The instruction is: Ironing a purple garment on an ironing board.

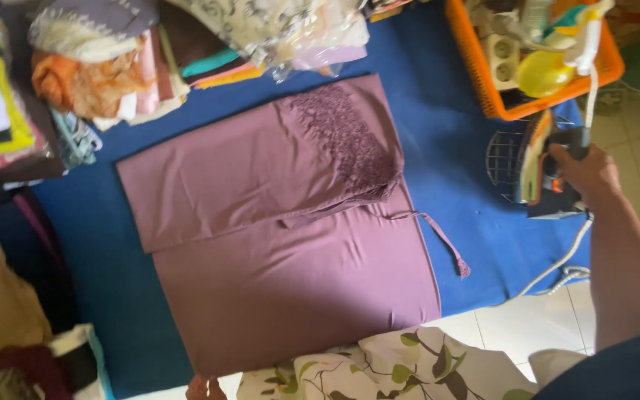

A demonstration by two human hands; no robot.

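Right hand: your right hand (585,172) is closed around the dark handle of the iron (544,178), at the right end of the board.
Left hand: not in the picture.
Iron: it stands tipped on its heel, soleplate facing left, on a wire rest (503,159) just beside the orange basket.
Cord: a white cord (564,268) runs down from the iron and loops over the board's right edge, above the tiled floor (509,330).
Basket: the orange basket (483,74) sits at the upper right corner, holding a white spray bottle (585,41), a yellow object and a white socket block.
Board cover: a blue cover (446,141) lies under everything on the board.
Garment: the mauve garment (283,252) lies folded flat at the centre of the cover, well apart from the iron; its lace panel (346,137) is at the upper right, and a thin tie strap (442,237) trails off to the right.
Stacks: folded clothes (105,67) are piled along the upper left edge.
Near edge: a leaf-printed cloth (387,367) lies at the bottom, below the garment.
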